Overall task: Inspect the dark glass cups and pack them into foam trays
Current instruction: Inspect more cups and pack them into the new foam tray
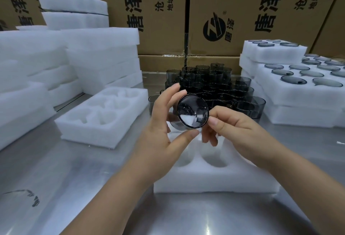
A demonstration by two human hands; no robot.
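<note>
A dark glass cup (192,111) is held up in the middle of the view, its round base turned toward the camera. My left hand (164,122) grips it from the left, index finger over the top and thumb under it. My right hand (233,130) pinches its right rim with thumb and fingers. Below my hands lies a white foam tray (214,176) with round pockets; the pockets that show hold nothing. Behind the held cup stands a pile of several dark glass cups (211,85) on the metal table (56,178).
A second foam tray (104,117) with unfilled pockets lies to the left. Stacks of plain foam trays (102,57) rise at the back left. Filled trays (302,83) are stacked at the right. Printed cardboard boxes (242,10) form the back wall.
</note>
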